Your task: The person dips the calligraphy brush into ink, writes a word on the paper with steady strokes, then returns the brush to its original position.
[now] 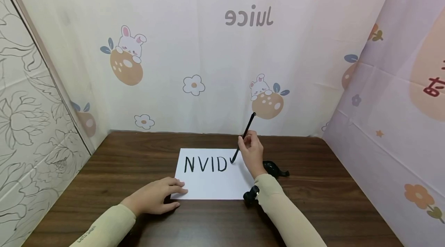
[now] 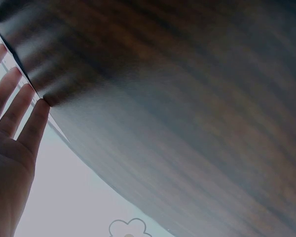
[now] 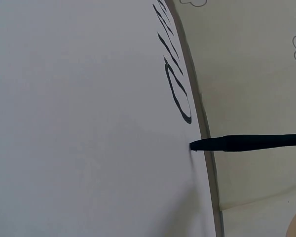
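Observation:
On the table lies a sheet of white paper (image 1: 212,189) with the black letters "NVID" (image 1: 205,164) along its upper part. My right hand (image 1: 252,154) pinches a slim black writing brush (image 1: 247,127) with a small loop at its top end. The brush (image 3: 251,142) slants down, its tip right at the paper just past the letter D. A short dark mark shows by the tip in the head view. My left hand (image 1: 156,196) rests at the paper's lower left corner, fingers spread. The left wrist view shows these fingers (image 2: 37,123) from the palm side.
A glossy black rounded dish with a thin tail (image 1: 272,169) sits right of the paper, partly behind the right wrist. A small black device (image 1: 251,196) is at the right sleeve. A printed curtain (image 1: 167,46) stands behind the brown wooden table (image 1: 139,154).

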A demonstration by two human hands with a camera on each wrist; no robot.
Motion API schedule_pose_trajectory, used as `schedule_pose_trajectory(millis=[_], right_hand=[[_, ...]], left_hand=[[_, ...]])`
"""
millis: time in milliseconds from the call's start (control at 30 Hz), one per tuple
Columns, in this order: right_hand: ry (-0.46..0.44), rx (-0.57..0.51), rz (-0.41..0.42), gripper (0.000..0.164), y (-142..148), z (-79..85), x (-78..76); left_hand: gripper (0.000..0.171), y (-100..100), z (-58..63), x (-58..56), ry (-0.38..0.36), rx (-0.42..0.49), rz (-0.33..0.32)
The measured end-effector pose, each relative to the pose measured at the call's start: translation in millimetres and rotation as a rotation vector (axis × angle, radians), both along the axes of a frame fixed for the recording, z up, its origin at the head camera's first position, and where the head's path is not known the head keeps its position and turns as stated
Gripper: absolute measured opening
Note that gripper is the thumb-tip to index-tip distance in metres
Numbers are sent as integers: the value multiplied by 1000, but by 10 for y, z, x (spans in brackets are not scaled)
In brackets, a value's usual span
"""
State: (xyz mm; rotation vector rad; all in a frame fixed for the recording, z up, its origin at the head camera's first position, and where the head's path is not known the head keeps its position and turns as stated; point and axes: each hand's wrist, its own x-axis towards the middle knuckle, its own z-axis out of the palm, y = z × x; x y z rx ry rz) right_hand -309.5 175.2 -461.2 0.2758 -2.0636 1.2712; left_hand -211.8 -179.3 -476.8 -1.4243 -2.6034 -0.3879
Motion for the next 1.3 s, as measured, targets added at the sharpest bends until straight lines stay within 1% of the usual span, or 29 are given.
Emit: schedule_pose_trajectory(millis=[233, 700, 933, 1300], right_hand=[[2, 0, 10, 16, 5, -10, 9], [30, 17, 19, 16, -5, -16, 17], [21, 19, 26, 16, -3, -18, 31], [29, 21, 45, 16, -1, -11, 51]], left_hand=[[35, 1, -2, -4, -21, -5, 10], [34, -2, -25, -1, -18, -7, 8], [34, -1, -16, 2, -14, -1, 5], [34, 4, -10, 6, -29, -3, 14]])
